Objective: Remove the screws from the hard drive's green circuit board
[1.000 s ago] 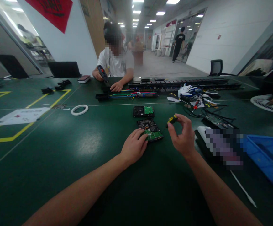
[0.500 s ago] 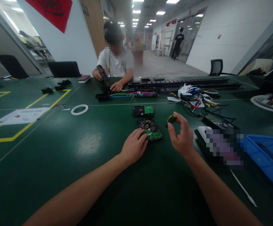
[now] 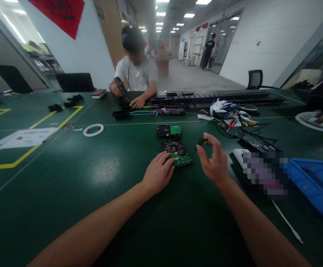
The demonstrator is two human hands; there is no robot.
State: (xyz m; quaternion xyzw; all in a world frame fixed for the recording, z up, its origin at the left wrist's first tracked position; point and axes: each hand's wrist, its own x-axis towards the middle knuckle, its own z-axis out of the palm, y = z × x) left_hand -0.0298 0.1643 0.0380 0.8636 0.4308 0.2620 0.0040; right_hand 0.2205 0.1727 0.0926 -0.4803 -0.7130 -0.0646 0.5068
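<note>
My left hand (image 3: 158, 172) rests on the near edge of a hard drive (image 3: 181, 160), fingers gripping it beside its green circuit board. The drive lies at an angle on the green table. To the right of it, my right hand (image 3: 215, 161) pinches the dark green and yellow handle of a small screwdriver (image 3: 202, 141) between thumb and fingers. Its thin shaft points down toward the drive's right corner; I cannot tell whether the tip touches. Just beyond lies a second hard drive (image 3: 169, 131), black with a green board.
A blue bin (image 3: 314, 167) stands at the right, near a circuit-board unit (image 3: 260, 142) with black cables. Gloves (image 3: 223, 106) and a red screwdriver (image 3: 231, 126) lie farther back. Across the table a person (image 3: 136, 74) holds a power tool (image 3: 121, 87). A white ring (image 3: 94, 130) lies left.
The screwdriver handle has turned slightly in my right fingers, its yellow marks showing differently. My left hand and the hard drive stay in place.
</note>
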